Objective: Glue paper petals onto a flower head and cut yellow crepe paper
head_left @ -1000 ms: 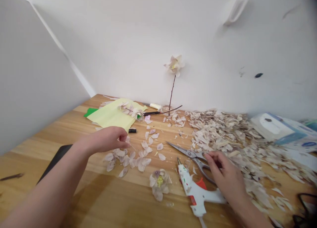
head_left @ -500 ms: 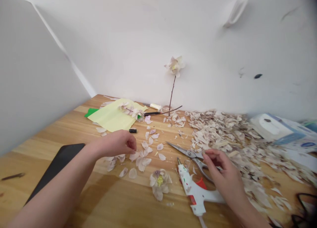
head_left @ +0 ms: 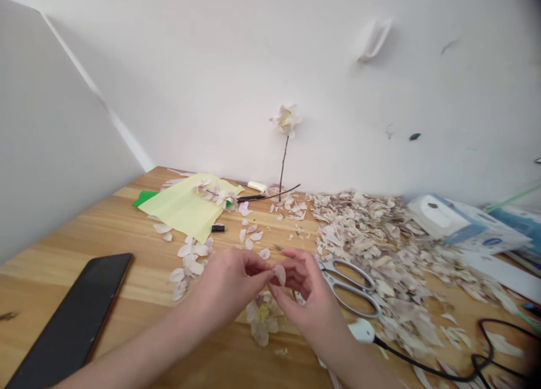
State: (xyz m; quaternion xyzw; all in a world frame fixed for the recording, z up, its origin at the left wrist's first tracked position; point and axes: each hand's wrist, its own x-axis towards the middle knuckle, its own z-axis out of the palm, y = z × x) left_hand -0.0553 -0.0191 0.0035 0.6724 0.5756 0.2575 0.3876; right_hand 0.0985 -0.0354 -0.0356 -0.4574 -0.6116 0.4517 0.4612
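Note:
A small pale petal (head_left: 279, 274) is held up between my hands, over the table's middle. My left hand (head_left: 234, 282) is closed, pinching the petal's edge between thumb and fingertips. From the other side my right hand (head_left: 310, 293) has its fingers curled in, thumb and fingertips at the same petal. Just below the hands lies a loose flower head (head_left: 262, 321) with a yellow centre, partly covered by them. Silver scissors (head_left: 353, 287) lie right of my right hand, their blades partly hidden. The white glue gun (head_left: 361, 331) is mostly behind my right hand and forearm.
A big heap of dried petals (head_left: 367, 225) spreads over the right side, near a tissue pack (head_left: 460, 220) and a black cable (head_left: 426, 372). A phone (head_left: 76, 315) lies left. Behind are yellow paper (head_left: 181, 208), a black cap (head_left: 218, 228) and a stemmed flower (head_left: 287, 120) against the wall.
My left hand has moved right and my right hand has moved left off the scissors, so they now meet at a petal. The whole view has shifted somewhat to the right.

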